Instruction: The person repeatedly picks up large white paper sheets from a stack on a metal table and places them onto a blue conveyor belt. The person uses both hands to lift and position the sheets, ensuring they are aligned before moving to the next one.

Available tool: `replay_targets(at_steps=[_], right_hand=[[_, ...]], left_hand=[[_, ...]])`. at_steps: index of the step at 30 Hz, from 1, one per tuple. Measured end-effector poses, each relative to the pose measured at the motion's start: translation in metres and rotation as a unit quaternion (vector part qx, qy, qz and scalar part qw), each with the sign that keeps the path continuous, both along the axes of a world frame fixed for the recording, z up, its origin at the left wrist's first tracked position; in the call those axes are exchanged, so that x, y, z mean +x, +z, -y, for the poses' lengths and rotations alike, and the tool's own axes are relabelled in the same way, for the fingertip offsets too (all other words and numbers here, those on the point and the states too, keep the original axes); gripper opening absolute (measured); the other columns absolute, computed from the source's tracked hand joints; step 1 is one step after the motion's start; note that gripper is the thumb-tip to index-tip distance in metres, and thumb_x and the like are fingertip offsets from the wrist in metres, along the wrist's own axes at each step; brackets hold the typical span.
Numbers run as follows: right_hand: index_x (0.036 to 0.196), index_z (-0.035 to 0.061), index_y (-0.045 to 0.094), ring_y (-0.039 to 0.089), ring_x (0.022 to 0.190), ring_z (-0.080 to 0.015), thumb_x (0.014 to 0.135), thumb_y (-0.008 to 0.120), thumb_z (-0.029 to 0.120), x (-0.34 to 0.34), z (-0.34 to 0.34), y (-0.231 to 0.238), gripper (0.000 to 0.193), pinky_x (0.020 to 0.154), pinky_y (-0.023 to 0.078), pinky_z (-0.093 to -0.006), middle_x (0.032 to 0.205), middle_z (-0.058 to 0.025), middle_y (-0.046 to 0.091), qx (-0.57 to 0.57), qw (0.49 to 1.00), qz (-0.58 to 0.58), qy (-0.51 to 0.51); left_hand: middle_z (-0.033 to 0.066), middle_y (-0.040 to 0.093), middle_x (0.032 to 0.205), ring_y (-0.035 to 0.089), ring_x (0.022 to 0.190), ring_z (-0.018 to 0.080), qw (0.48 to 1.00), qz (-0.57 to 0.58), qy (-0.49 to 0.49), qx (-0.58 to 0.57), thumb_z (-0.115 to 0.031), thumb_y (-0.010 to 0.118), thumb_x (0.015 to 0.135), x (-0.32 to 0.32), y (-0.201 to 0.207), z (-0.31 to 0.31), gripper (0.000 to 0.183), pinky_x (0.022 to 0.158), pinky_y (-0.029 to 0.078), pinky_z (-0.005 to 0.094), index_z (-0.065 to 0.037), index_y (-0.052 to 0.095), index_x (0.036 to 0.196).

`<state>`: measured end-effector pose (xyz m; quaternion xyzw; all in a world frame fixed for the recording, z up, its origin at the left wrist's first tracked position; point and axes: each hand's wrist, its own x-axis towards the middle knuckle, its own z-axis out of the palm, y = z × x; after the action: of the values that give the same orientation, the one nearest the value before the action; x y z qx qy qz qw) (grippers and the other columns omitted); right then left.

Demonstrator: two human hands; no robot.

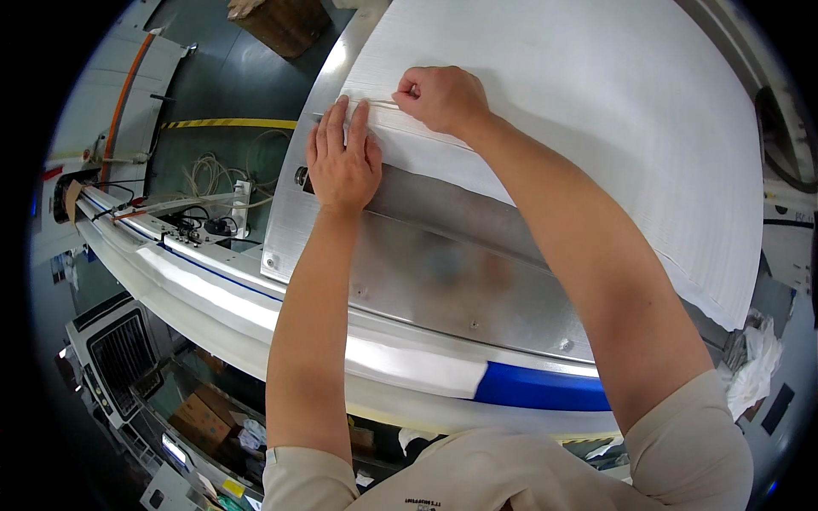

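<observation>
A large white sheet with fine ribs (588, 111), perhaps cloth, covers the far part of the metal table (452, 281). My left hand (343, 166) lies flat at the sheet's left near corner, fingers stretched out and a little apart, pressing on its edge. Just to the right, my right hand (445, 98) is closed in a pinch above the sheet. A thin pale strand (382, 102) runs from the left fingertips to the right hand's pinch; whether it is a loose thread or a raised fold of the sheet I cannot tell.
A white padded rail with a blue strip (541, 387) runs along the table's near edge. Beyond the left side are coiled cables (209, 179), yellow-black floor tape (230, 123) and a brown block-shaped object (277, 21). Crumpled white plastic (751, 362) hangs at the right.
</observation>
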<state>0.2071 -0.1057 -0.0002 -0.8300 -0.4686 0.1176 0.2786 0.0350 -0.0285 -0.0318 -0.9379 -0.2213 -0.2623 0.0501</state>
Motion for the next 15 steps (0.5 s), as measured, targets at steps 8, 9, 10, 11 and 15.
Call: replay_targets(at_steps=[8,9,10,11,15], right_hand=[[0.081,0.0189,0.067,0.064,0.076,-0.0245,0.076,0.059,0.030,0.001,-0.001,-0.001,0.015,0.071,0.051,-0.0376,0.078,-0.0022,0.067,-0.015,1.000,-0.014,-0.001],[0.081,0.0186,0.067,0.064,0.076,-0.0250,0.076,0.059,0.029,-0.001,0.000,-0.002,0.015,0.071,0.051,-0.0379,0.078,-0.0029,0.067,-0.003,1.000,-0.008,0.001],[0.081,0.0183,0.067,0.064,0.076,-0.0256,0.076,0.059,0.029,-0.002,0.001,-0.003,0.015,0.071,0.051,-0.0383,0.078,-0.0035,0.067,0.008,1.000,-0.002,0.003],[0.081,0.0177,0.067,0.064,0.076,-0.0263,0.077,0.059,0.029,-0.001,0.002,-0.003,0.015,0.071,0.051,-0.0390,0.078,-0.0044,0.067,0.007,1.000,-0.015,0.006],[0.082,0.0145,0.067,0.063,0.072,-0.0259,0.079,0.059,0.029,-0.007,0.020,0.012,0.017,0.067,0.050,-0.0387,0.077,-0.0058,0.066,0.046,0.998,-0.035,0.034]], left_hand=[[0.0061,0.051,0.124,0.047,0.115,0.0273,1.000,0.016,0.014,-0.013,-0.027,0.057,0.082,-0.016,-0.006,0.002,0.035,0.096,0.033,0.0426,-0.016,0.053,0.116],[0.0056,0.051,0.124,0.047,0.114,0.0271,1.000,0.015,0.017,-0.013,-0.027,0.058,0.082,-0.020,-0.006,0.005,0.035,0.096,0.033,0.0425,-0.016,0.054,0.115],[0.0052,0.051,0.123,0.048,0.114,0.0271,1.000,0.012,0.016,-0.010,-0.027,0.058,0.082,-0.024,-0.005,0.006,0.035,0.096,0.033,0.0426,-0.016,0.054,0.114],[0.0049,0.052,0.123,0.048,0.114,0.0270,1.000,0.009,0.014,-0.006,-0.027,0.059,0.081,-0.027,-0.005,0.008,0.034,0.096,0.033,0.0426,-0.016,0.054,0.114],[0.0043,0.053,0.121,0.049,0.112,0.0277,0.999,-0.016,-0.047,0.024,-0.025,0.060,0.080,-0.031,0.007,0.001,0.032,0.095,0.035,0.0438,-0.013,0.055,0.109]])
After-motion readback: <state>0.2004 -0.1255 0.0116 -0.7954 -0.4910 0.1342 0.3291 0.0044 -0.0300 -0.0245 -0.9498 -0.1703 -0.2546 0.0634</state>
